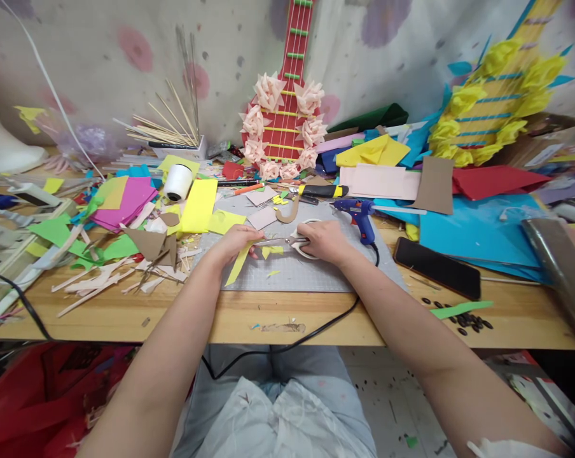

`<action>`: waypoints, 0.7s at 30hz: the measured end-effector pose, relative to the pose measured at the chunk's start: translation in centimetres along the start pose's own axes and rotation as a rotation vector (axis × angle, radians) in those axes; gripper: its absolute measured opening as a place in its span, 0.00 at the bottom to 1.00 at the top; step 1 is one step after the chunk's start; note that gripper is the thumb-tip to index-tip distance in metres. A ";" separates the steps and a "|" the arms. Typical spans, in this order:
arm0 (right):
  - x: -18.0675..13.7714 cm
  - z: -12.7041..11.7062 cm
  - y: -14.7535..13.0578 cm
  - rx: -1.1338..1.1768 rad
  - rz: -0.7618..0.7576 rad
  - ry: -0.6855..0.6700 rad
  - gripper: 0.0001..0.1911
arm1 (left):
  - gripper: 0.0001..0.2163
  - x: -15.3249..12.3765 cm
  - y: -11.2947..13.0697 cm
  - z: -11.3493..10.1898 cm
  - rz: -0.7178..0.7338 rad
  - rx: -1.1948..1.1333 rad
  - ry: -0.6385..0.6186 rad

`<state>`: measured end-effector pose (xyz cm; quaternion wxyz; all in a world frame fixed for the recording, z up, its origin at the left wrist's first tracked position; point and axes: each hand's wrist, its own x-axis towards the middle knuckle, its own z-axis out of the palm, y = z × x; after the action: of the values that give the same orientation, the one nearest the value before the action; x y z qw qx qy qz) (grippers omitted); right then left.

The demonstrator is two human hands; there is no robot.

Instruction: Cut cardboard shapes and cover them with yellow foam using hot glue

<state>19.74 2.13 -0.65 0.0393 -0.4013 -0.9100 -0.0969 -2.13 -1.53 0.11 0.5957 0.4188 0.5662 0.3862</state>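
My left hand (240, 244) pinches a narrow yellow paper strip (238, 266) over the grey cutting mat (306, 280). White-handled scissors (294, 241) are gripped in my right hand (326, 241), with their blades pointing left to the strip at my left fingers. Whether the blades are closed on the paper is too small to tell. Beneath the blades lie small yellow paper scraps (272, 250). Just beyond my hands, a brown curved paper piece (288, 212) and pale pink paper pieces rest on the mat.
A blue glue gun (360, 218) stands right of my right hand, its black cord (316, 332) running over the table edge. A phone (437, 267) lies farther right. Paper scraps (110, 273) crowd the left. A red paper guitar (287, 121) with pink flowers leans at the back.
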 end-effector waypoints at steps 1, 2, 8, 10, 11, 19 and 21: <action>0.0 0.0 0.0 -0.002 0.000 0.000 0.10 | 0.09 0.0 0.0 0.0 -0.002 0.002 -0.003; 0.0 0.0 0.0 -0.002 0.000 -0.003 0.10 | 0.09 0.0 0.0 0.0 -0.001 0.003 -0.007; 0.0 -0.1 0.1 0.018 0.021 -0.021 0.10 | 0.09 0.1 -0.1 -0.2 0.004 -0.003 -0.023; -0.1 -0.2 0.1 0.038 0.029 -0.016 0.10 | 0.09 0.1 -0.1 -0.2 0.018 -0.005 -0.033; -0.1 -0.3 0.1 0.051 0.026 -0.010 0.11 | 0.09 0.1 -0.1 -0.2 0.024 -0.001 -0.038; 0.0 -0.8 -0.1 0.097 -0.033 -0.028 0.10 | 0.11 0.2 0.0 -0.2 0.006 0.101 -0.097; 0.1 -0.9 -0.2 0.094 -0.032 -0.050 0.10 | 0.12 0.3 -0.1 -0.1 0.008 0.123 -0.116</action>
<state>19.55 1.88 0.18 0.0341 -0.3868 -0.9204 -0.0445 -2.25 -1.29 -0.04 0.5992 0.4783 0.5517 0.3282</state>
